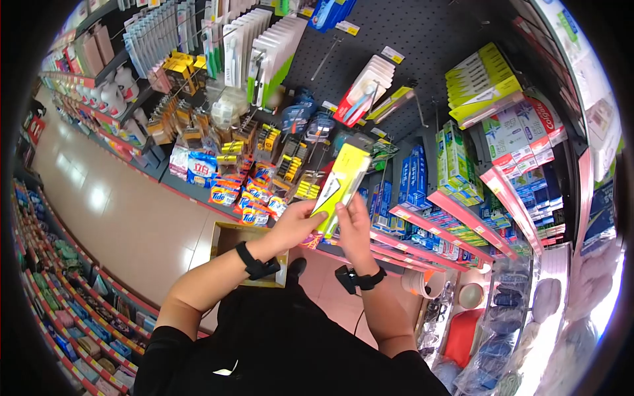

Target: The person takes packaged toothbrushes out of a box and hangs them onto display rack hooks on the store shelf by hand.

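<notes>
In front of my chest I hold a yellow toothbrush pack [345, 179], flat and long, with dark print and a clear plastic part along its right side. It is tilted, its upper end leaning to the right toward the shelf. My left hand [298, 226] is closed on its lower left edge, the thumb lying across the front. On the lower right edge, my right hand [354, 223] grips the same pack with its fingers bent. A dark band with a small device is on each wrist. Below my left forearm stands an open cardboard box [224, 236] on the floor.
Facing me, a dark pegboard [360, 49] carries hanging toothbrush packs [271, 56] and hooks. Tide detergent bags [254, 198] line the lower shelf. Toothpaste boxes [522, 135] fill shelves on the right. Another stocked shelf [79, 323] borders the aisle at left.
</notes>
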